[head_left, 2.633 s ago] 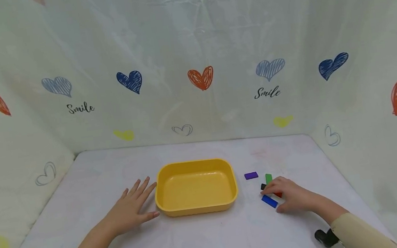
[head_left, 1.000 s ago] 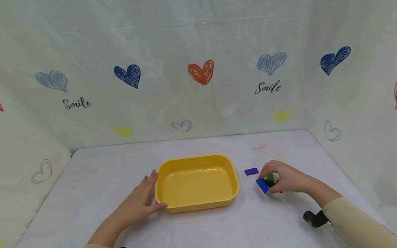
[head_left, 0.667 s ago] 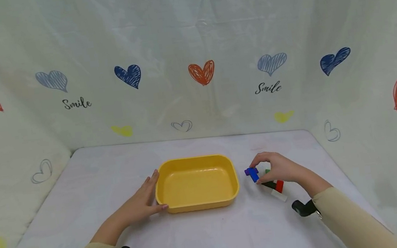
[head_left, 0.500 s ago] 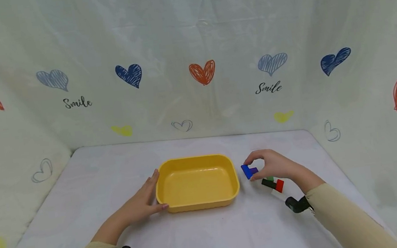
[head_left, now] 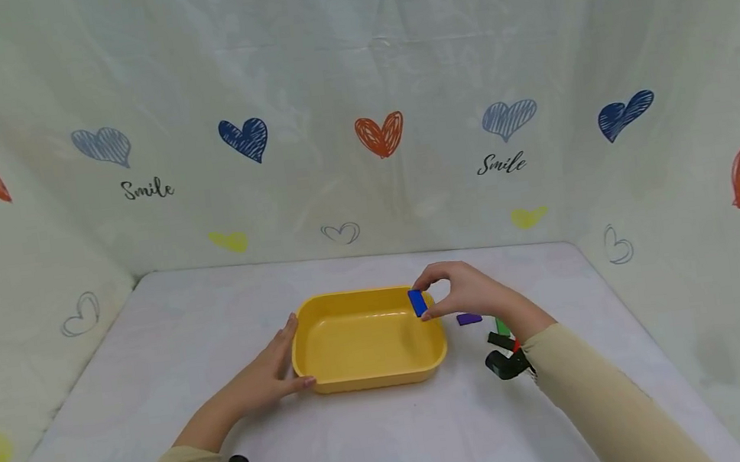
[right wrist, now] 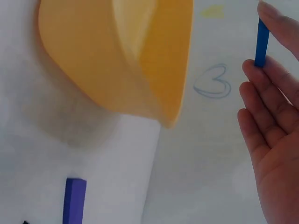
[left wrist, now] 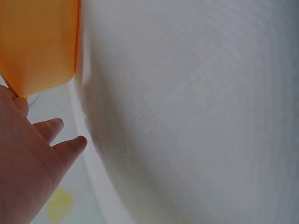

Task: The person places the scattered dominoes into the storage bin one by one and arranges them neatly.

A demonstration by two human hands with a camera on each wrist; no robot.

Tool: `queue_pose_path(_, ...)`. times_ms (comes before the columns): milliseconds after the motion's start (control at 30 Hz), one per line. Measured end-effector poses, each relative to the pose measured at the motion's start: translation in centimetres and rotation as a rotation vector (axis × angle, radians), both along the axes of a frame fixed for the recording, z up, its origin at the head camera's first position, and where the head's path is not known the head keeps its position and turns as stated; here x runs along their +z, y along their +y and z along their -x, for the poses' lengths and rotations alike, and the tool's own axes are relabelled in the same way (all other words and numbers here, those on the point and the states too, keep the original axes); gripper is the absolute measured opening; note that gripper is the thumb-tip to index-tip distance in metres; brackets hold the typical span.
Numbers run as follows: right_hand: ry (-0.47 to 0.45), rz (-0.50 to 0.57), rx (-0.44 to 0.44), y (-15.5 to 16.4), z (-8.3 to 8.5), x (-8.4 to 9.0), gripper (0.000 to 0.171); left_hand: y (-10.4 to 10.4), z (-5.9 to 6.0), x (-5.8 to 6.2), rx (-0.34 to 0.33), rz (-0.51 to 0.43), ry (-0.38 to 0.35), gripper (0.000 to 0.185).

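A yellow plastic tray (head_left: 371, 383) stands in the middle of the table in the head view. My left hand (head_left: 256, 380) lies at its left side, fingers spread and fairly straight, with thumb and fingertips touching the rim. My right hand (head_left: 471, 294) pinches a blue block (head_left: 417, 303) between thumb and fingers, held over the tray's right back corner. The right wrist view shows the blue block (right wrist: 262, 43) edge-on, gripped at both ends. On the table right of the tray lies a purple block (head_left: 468, 318).
Below my right forearm lie a green block (head_left: 503, 326), a black block (head_left: 500, 340) and a red block (head_left: 516, 345), partly covered by the sleeve and wrist camera (head_left: 506, 364). A heart-printed curtain (head_left: 380, 199) rises behind the table's back edge.
My right hand has picked the blue block from the group on the right and carried it left, past the purple block, over the tray. My left hand has come up against the tray's rim.
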State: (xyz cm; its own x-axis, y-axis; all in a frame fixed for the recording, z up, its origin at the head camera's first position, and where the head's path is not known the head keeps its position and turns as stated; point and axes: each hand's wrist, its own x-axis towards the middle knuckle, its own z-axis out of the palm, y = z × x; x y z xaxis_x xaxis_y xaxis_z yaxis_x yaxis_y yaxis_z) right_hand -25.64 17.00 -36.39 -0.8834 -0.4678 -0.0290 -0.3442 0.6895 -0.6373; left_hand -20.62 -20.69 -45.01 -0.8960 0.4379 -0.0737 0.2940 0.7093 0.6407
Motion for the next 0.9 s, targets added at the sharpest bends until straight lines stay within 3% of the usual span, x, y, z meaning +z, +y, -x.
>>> queue_pose_path(333, -0.035, 0.030, 0.057, -4.0, 1.8, 0.0, 0.041, -0.1, 0.0, -0.2, -0.023, -0.037, 0.016, 0.111)
queue_pose_path(900, -0.031, -0.004, 0.201, -10.1, 4.9, -1.5, 0.041, 0.0, 0.0, -0.2, 0.008, -0.017, -0.006, 0.111)
